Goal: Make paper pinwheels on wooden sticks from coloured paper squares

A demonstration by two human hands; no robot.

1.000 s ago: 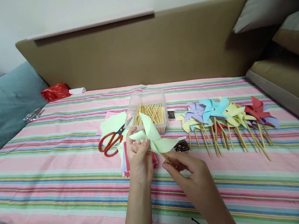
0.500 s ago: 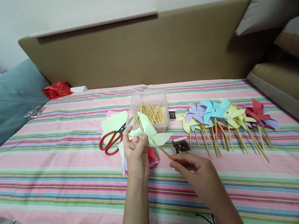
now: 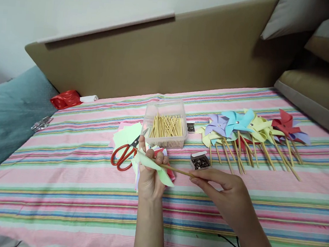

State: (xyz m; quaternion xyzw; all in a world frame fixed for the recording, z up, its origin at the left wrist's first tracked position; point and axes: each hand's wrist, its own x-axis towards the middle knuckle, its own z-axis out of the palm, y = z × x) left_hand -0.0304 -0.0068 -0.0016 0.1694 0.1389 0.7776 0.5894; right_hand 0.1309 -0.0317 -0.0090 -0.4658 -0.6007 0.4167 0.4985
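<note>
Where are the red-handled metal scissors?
In the head view, the scissors lie left of the left hand, partly over pale green paper, near the clear plastic box.

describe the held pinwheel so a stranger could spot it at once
On the striped cloth, find the clear box of sticks. On its near side, the left hand holds a pale green pinwheel while the right hand pinches its stick. The pinwheels to the right lie bunched; only this one is held.
</note>
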